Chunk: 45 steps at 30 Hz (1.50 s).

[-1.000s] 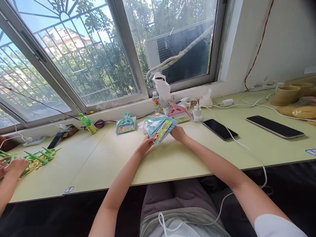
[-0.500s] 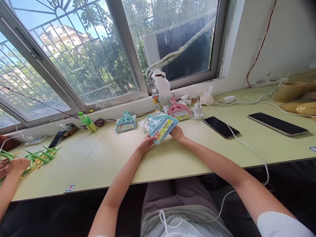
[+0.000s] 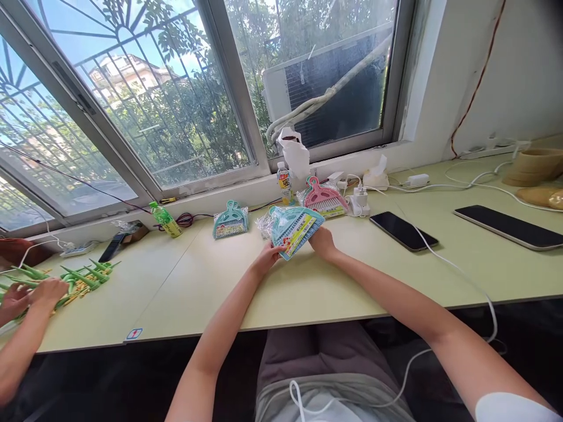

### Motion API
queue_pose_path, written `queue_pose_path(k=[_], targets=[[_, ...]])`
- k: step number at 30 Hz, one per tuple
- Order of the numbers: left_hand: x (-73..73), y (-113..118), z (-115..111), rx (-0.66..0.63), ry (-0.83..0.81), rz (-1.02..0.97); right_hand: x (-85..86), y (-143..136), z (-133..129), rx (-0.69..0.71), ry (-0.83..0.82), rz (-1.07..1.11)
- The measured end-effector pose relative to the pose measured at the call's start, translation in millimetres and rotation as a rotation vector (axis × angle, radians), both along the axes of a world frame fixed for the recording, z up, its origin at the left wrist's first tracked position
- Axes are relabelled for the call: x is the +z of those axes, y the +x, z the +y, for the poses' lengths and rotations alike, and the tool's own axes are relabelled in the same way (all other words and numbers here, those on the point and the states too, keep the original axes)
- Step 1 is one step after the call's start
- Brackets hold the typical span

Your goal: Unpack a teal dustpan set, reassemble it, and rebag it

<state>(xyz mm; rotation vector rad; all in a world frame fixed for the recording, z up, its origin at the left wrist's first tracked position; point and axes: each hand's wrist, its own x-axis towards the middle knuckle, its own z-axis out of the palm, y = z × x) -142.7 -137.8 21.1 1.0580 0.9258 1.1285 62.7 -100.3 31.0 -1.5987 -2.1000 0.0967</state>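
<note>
A pale table (image 3: 197, 281) under a window carries everything, and the teal dustpan set (image 3: 292, 228) is held up in front of the person, near the table's far side, tilted with its bristle edge toward the lower right. The step in hand looks like holding and steadying this wrapped set. Behind it sits a pink dustpan set (image 3: 324, 200), and to its left, well apart, a second teal set (image 3: 231, 220).

The left hand (image 3: 267, 258) pinches the set's lower left corner, thumb in front. The right hand (image 3: 322, 242) is at its right edge, fingers behind it; whether that grip is pinching or merely supporting, I cannot tell. In my judgement, any move from here calls for both hands to share the weight, since the loose clear wrap could slip or crumple.

As for what is lost to view: a dark tablet-like slab (image 3: 510, 225) is cut off at the right edge, and another person's hands (image 3: 47, 292), among green and yellow pieces (image 3: 90, 278), are partly cropped at the left. Whether the held set's lower edge touches the table is unclear. Smallest of all, the print on its yellow label (image 3: 301, 231) is too fine to read.
</note>
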Motion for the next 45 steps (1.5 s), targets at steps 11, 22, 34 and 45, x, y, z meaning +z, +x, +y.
queue_pose_path(k=[11, 22, 34, 45], targets=[[4.4, 1, -2, 0.000, 0.055, -0.052, -1.4, 4, -2, -0.100, 0.362, 0.459], [5.2, -6, 1, 0.059, 0.108, -0.033, 1.0, 12, 14, -0.112, 0.203, 0.575], [6.7, -6, 2, 0.039, 0.083, -0.025, -4.7, -1, 9, -0.112, 0.138, 0.454], [-0.4, -2, 4, 0.023, 0.063, -0.037, -1.9, 19, 16, -0.159, 0.117, 0.603]])
